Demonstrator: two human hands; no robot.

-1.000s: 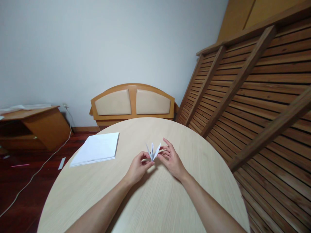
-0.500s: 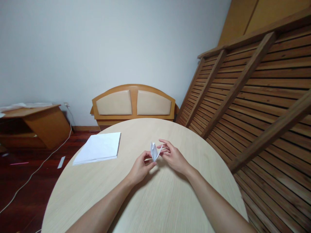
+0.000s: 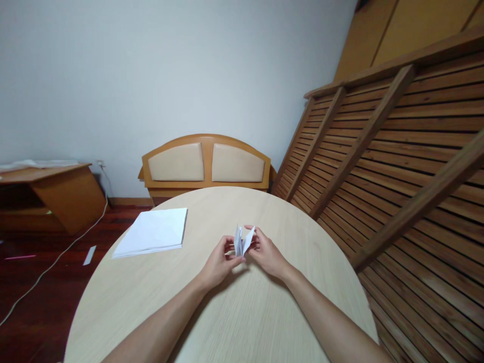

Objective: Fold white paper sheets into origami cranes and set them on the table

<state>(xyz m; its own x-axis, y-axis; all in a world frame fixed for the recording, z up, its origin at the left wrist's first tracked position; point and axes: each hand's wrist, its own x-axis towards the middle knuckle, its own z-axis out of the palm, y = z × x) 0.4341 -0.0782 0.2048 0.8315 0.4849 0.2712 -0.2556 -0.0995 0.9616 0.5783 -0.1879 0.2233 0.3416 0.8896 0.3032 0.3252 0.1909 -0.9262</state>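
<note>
A small piece of folded white paper [image 3: 238, 243] stands upright between my two hands, its flaps spread in a V. My left hand [image 3: 221, 259] is closed on its left side, with the thumb near the lower edge. On the other side, my right hand [image 3: 266, 253] holds the right flap, its fingers curled behind it. Both hands are just above the round, pale wooden table [image 3: 227, 312], where their shadows fall. The paper partly hides the fingertips.
A stack of white paper [image 3: 153, 232] lies on the table's left side. Beyond the table stands a headboard [image 3: 207, 164] with cream panels. A slatted wooden frame [image 3: 378, 166] leans at the right. On the left are a low cabinet [image 3: 71, 196] and a cord [image 3: 56, 267] along the floor.
My right hand has closed in on the right flap, which now stands wider and flatter to view. My left hand keeps its hold. The camera view has shifted slightly.
</note>
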